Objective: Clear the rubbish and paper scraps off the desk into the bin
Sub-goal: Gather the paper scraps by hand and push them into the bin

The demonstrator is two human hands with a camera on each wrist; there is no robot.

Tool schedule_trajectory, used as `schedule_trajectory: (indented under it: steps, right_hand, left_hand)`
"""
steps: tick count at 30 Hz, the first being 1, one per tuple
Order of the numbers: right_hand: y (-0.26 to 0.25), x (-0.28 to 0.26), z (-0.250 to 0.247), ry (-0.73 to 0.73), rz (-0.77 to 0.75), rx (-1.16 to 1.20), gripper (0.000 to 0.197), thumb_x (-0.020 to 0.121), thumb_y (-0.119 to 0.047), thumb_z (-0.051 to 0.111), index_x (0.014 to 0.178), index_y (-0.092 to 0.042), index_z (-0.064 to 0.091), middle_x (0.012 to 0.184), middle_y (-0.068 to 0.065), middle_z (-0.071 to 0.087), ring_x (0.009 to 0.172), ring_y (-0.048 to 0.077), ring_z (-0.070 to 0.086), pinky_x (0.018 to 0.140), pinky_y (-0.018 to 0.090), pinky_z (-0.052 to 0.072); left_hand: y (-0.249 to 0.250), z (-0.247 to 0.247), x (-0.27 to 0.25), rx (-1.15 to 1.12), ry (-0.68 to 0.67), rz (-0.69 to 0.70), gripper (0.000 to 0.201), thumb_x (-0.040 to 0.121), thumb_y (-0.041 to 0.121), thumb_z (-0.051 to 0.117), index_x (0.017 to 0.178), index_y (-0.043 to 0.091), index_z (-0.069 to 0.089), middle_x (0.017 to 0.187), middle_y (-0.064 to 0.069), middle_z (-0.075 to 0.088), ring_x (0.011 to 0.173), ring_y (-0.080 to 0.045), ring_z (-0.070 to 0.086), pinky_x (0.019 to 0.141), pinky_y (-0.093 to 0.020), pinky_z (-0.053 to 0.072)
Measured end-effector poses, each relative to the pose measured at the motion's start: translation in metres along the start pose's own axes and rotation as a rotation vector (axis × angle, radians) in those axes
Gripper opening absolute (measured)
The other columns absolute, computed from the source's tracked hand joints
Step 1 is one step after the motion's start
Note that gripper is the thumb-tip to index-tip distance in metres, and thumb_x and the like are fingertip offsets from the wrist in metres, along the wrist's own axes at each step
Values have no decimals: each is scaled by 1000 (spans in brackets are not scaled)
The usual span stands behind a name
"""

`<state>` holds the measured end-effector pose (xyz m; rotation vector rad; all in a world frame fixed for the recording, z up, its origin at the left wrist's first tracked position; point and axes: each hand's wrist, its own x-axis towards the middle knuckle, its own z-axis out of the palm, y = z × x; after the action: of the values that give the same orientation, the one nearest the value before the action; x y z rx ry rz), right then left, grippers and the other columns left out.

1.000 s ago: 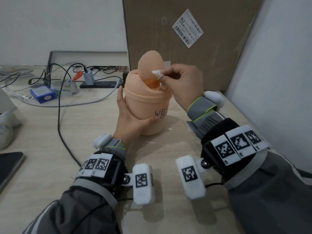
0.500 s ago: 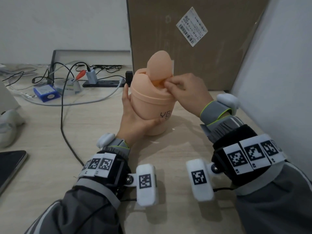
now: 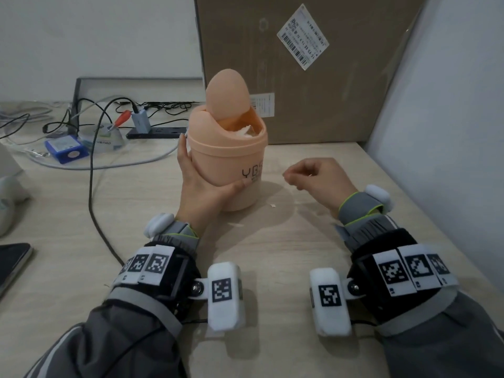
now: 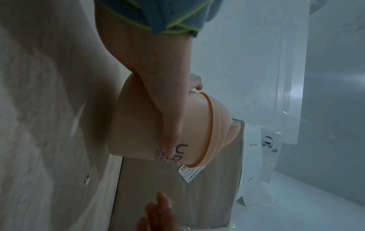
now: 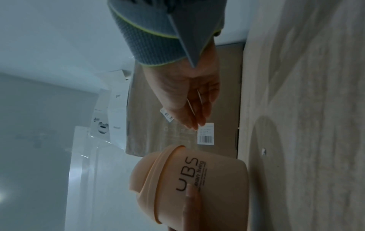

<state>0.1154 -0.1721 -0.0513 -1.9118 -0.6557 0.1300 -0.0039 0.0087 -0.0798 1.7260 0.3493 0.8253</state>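
A peach desk bin stands upright on the desk, its swing lid tipped open. White paper shows inside the opening. My left hand grips the bin's side, thumb across the front and fingers round the back. My right hand hovers just right of the bin, fingers relaxed and holding nothing. One tiny white paper scrap lies on the desk by the bin's base, also visible in the right wrist view.
A large cardboard box stands close behind the bin, and a grey wall borders the right side. Cables, a blue box and a power strip lie at back left. A phone sits at the left edge.
My right hand pushed the white scrap it pinched through the lid opening, let go, and drew back down to the right, empty. My left hand kept hold of the bin.
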Motion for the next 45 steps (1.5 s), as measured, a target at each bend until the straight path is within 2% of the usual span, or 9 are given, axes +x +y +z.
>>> schedule_trajectory:
  steps: [5, 11, 15, 20, 24, 31, 37, 41, 45]
  right_hand:
    - [10, 0, 9, -244, 34, -296, 19, 77, -22, 74, 95, -21, 70, 75, -10, 60, 63, 4, 54, 59, 20, 41]
    - [21, 2, 22, -298, -38, -425, 19, 75, -22, 76, 94, -19, 71, 79, -5, 60, 64, 0, 49, 63, 18, 39]
    - [24, 4, 25, -258, -75, -432, 4, 76, -17, 73, 79, -19, 71, 79, -2, 67, 63, -1, 51, 58, 8, 37]
    - [24, 6, 24, -221, -90, -462, 6, 79, -13, 68, 77, -17, 71, 76, -5, 64, 65, 1, 51, 65, 17, 36]
    - [13, 5, 21, 54, -101, -85, 12, 79, -6, 67, 72, -16, 67, 72, 5, 68, 63, 13, 60, 65, 21, 48]
    - [-22, -3, -3, 371, -375, 320, 15, 79, -9, 72, 77, -23, 69, 73, -8, 69, 69, 7, 62, 69, 21, 52]
    - [-33, -7, -4, 391, -507, 164, 15, 79, -16, 72, 79, -30, 68, 76, -14, 69, 78, 5, 64, 75, 19, 48]
    - [-33, -7, -3, 251, -499, 18, 12, 86, -22, 62, 86, -21, 74, 80, -8, 69, 88, 15, 64, 84, 30, 49]
    - [-36, -9, -5, 205, -538, -65, 41, 95, -37, 40, 90, -16, 75, 79, -19, 63, 83, -3, 57, 83, 23, 44]
  left_hand:
    - [1, 0, -2, -7, -7, -11, 149, 44, 52, 88, 155, 35, -8, 157, 3, 31, 138, -12, 41, 115, -42, 39]
    - [2, 1, -2, -4, -11, -15, 151, 46, 47, 95, 155, 36, -9, 157, 2, 30, 137, -13, 40, 113, -40, 40]
    - [1, 0, -1, -10, -21, -14, 152, 47, 41, 98, 155, 35, -9, 156, 2, 31, 137, -13, 41, 113, -40, 40]
    - [0, 1, -2, -20, -25, -15, 147, 44, 50, 88, 155, 37, -9, 156, 3, 32, 136, -11, 42, 112, -39, 41]
    - [0, 1, -1, -28, -41, -13, 146, 45, 49, 89, 154, 39, -8, 153, 6, 34, 134, -9, 44, 112, -40, 41]
    - [0, 4, -2, -68, -147, -55, 146, 49, 35, 93, 156, 39, -6, 139, 19, 43, 126, 1, 48, 109, -41, 46]
    - [2, 12, -6, -67, -281, -65, 147, 44, 41, 92, 155, 41, -5, 151, 7, 42, 130, -8, 52, 108, -43, 49]
    - [0, 15, -8, -35, -327, -53, 147, 45, 43, 92, 156, 40, -6, 154, 6, 38, 134, -8, 49, 109, -43, 47]
    - [0, 16, -7, -35, -328, -50, 147, 46, 43, 92, 156, 40, -5, 155, 6, 37, 135, -10, 48, 109, -44, 47]
